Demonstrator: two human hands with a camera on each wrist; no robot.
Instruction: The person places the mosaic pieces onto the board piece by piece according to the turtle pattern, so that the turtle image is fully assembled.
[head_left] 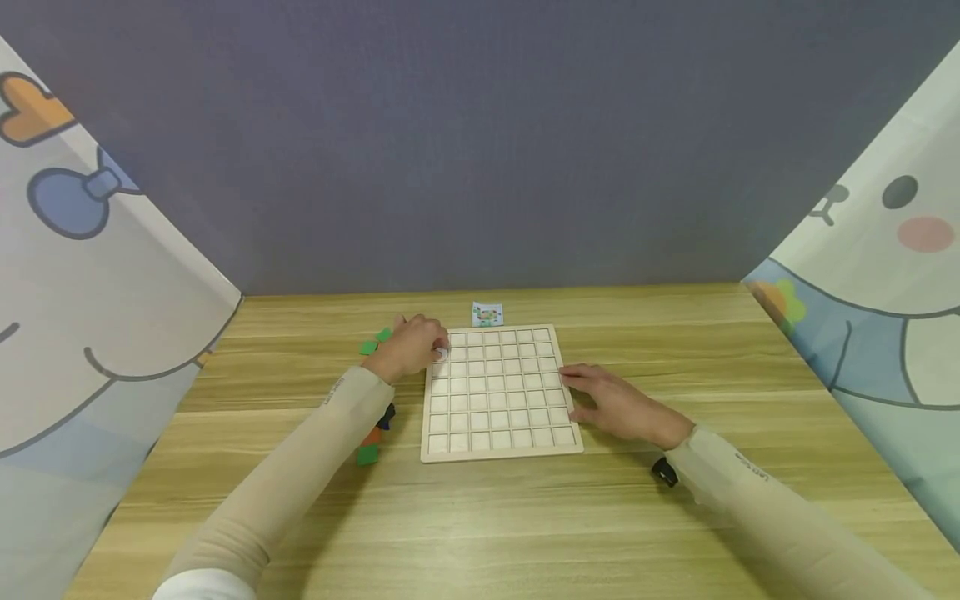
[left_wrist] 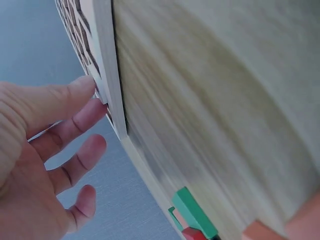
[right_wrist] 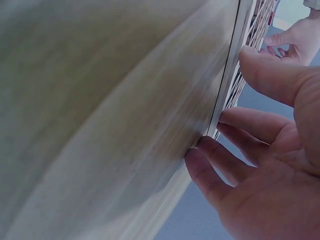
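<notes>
Left hand (head_left: 411,344) pinches 1 white piece (head_left: 442,355) near far-left corner of 1 grid board (head_left: 497,395). Right hand (head_left: 611,403), fingers loosely apart, touches right edge. 1 card (head_left: 487,315) beyond far edge.

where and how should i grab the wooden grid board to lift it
Probably best to grip the wooden grid board by its plain rim, midway along the left and right edges, one hand coming in from each side. It lies flat and wide, and its edge stands above the table, giving fingers a side wall to press. The right hand touches the right edge.
</notes>
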